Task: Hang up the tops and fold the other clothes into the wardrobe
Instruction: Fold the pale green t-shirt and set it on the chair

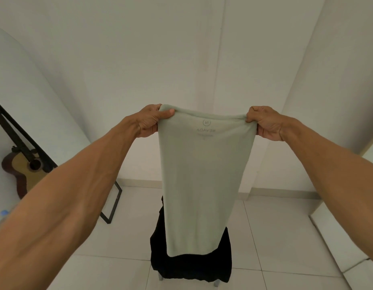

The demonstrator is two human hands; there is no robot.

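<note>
A pale green top [204, 181] hangs stretched out in front of me, a faint mirrored brand print showing through near its upper edge. My left hand [152, 120] pinches its top left corner and my right hand [265, 122] grips its top right corner, both arms held out at chest height. Below and behind the top, a black garment [191, 266] is draped over a chair whose grey legs show at the bottom. The hanging top hides the upper part of the black garment.
An acoustic guitar [20, 170] leans against the left wall beside a black metal frame [112, 206]. White walls stand ahead. A white cabinet edge [338, 243] runs along the right. The floor is pale tile. A bottle cap [3, 212] shows at far left.
</note>
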